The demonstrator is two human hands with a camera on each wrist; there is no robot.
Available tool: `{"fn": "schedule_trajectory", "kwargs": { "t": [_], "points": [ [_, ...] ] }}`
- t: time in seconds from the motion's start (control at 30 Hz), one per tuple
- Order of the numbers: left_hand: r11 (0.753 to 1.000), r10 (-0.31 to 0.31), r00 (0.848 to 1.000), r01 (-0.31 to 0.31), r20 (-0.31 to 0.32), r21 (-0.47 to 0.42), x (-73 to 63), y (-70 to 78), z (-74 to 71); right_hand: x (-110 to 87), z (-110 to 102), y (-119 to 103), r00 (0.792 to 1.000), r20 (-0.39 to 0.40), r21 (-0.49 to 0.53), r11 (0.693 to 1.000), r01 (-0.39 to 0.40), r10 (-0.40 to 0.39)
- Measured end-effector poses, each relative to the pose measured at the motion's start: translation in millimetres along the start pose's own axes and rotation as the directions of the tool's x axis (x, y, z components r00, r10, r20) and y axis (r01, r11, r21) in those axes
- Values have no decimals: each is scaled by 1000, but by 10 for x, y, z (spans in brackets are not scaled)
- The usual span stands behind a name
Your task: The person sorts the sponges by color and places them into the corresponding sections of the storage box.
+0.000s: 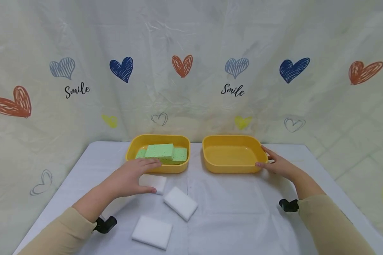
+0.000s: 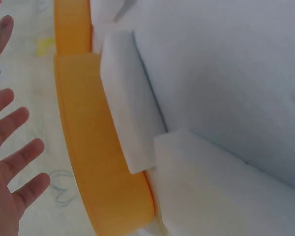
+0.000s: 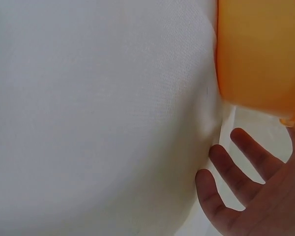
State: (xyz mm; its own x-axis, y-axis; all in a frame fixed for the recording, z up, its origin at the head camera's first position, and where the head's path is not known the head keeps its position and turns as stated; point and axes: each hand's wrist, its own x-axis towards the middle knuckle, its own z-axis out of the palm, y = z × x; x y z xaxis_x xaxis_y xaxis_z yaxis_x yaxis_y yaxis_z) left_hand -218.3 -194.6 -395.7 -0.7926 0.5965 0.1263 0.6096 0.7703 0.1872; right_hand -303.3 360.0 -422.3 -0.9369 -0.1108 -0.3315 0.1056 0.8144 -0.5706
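Note:
My left hand (image 1: 131,179) hovers over the front left of a yellow tub (image 1: 168,169), its fingers extended and thumb apart, with nothing held. In that tub lie several green speckled sponges (image 1: 159,151), one on top of the others. Below the hand, a white sponge-like block (image 1: 156,182) lies partly hidden by it. Two more white blocks, one angled (image 1: 180,203) and one nearer me (image 1: 152,232), lie on the table. My right hand (image 1: 282,166) touches the right end of a second yellow tub (image 1: 231,168) with spread fingers; nothing is visible inside that tub.
A white cloth covers the table (image 1: 229,212). Behind it hangs a pale curtain (image 1: 204,35) printed with hearts and "Smile". The two tubs stand side by side at the table's far edge, a narrow gap between them. A black wrist device (image 1: 105,225) sits at the left cuff.

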Motion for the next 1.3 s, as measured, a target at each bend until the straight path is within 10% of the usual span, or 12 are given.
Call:
{"fn": "schedule_trajectory", "kwargs": {
  "t": [0.53, 1.3],
  "points": [
    [978, 203, 947, -211, 247, 3, 230, 289, 269, -12, 7, -14, 1000, -7, 19, 1000, -16, 16],
    [978, 191, 926, -209, 324, 20, 397, 427, 340, -14, 26, 2, 1000, -10, 24, 999, -27, 27]
  ]
}}
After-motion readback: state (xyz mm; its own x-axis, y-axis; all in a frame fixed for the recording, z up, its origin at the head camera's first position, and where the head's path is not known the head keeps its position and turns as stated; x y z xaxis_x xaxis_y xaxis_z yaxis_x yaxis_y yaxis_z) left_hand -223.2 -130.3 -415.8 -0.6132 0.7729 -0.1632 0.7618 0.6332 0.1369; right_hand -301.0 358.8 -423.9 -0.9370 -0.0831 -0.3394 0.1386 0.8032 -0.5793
